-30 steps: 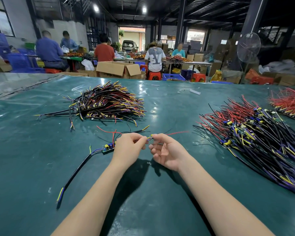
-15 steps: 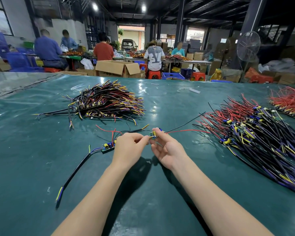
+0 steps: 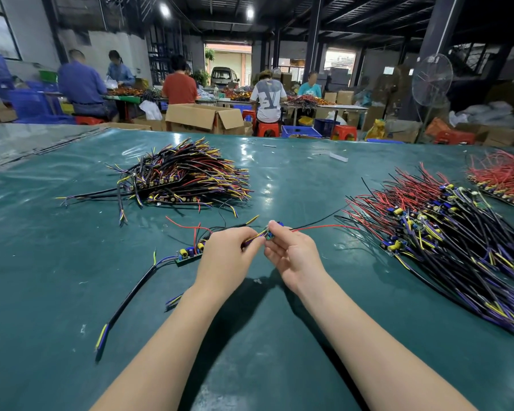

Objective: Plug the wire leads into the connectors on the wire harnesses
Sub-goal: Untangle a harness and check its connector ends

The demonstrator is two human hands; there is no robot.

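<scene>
Left hand (image 3: 224, 256) and right hand (image 3: 294, 258) meet just above the dark green table mat (image 3: 72, 277).
The left pinches thin yellow-and-purple wire leads (image 3: 253, 238); the right pinches a small green connector board trailing red and black wires (image 3: 271, 232), touching those leads.

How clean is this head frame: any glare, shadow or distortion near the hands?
Head view: ceiling lamps glare on the table cover beyond the hands; forearms shadow it below; left hand pinching wire leads and right hand holding the small board are sharp; wide-angle lens bends frame edges.
</scene>
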